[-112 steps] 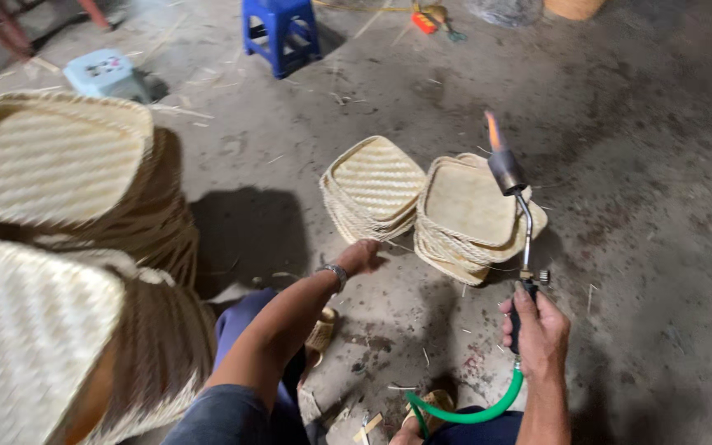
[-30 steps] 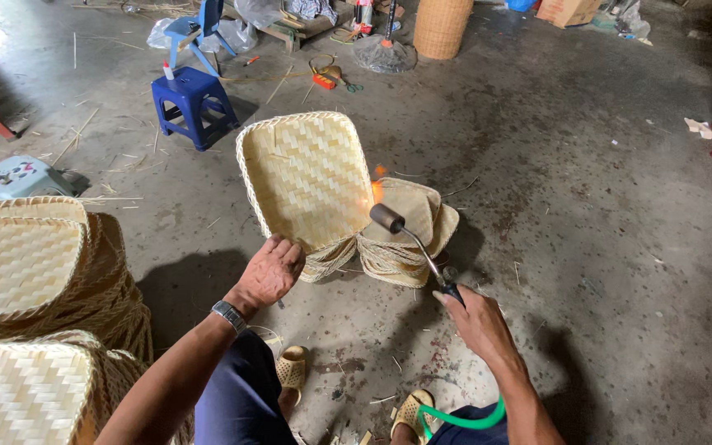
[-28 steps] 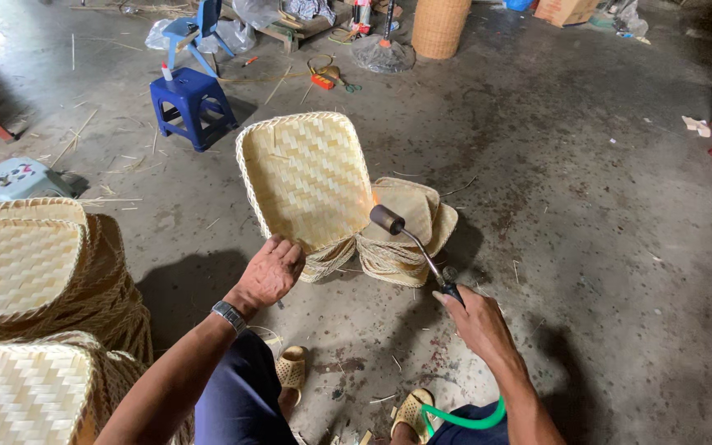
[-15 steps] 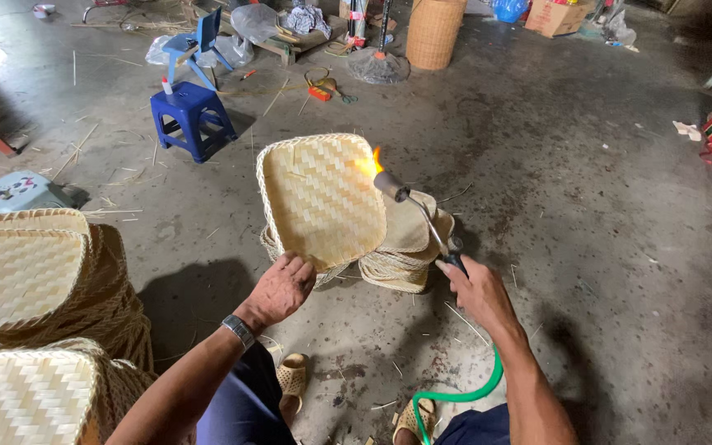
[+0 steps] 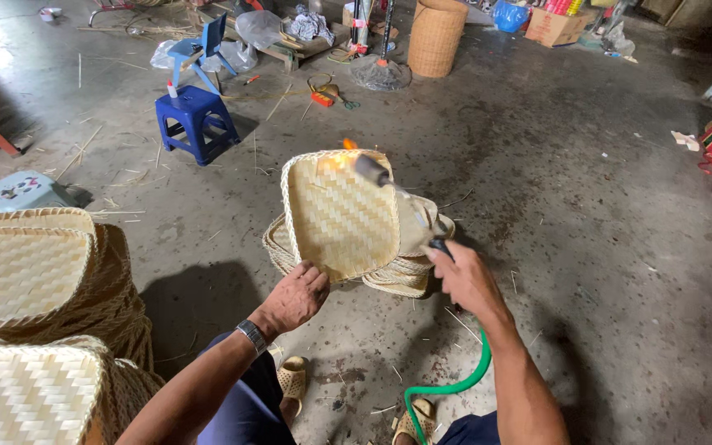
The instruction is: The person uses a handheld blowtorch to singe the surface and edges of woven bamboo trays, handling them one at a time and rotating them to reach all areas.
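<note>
Left hand point(image 5: 297, 295) grips the near edge of a woven bamboo tray point(image 5: 341, 216), fingers curled around the rim, and the tray stands tilted up on edge, its weave facing the camera. Right hand point(image 5: 465, 278) is clenched on the handle of a gas torch point(image 5: 397, 198), and the nozzle points toward eleven o'clock. A small orange flame point(image 5: 348, 145) licks at the tray's top rim. A green hose point(image 5: 453, 384) curls down from the torch, beside the right forearm. Behind the raised tray, two low stacks of woven trays point(image 5: 409, 272) sit on the concrete floor point(image 5: 587, 272), touching each other. At nine o'clock, tall piles of finished trays point(image 5: 39, 280) fill the left edge. At eleven o'clock stands a blue plastic stool point(image 5: 195, 119), and at twelve o'clock, far off, a tall wicker basket point(image 5: 436, 37). A wristwatch point(image 5: 250, 336) shows on the left wrist.
</note>
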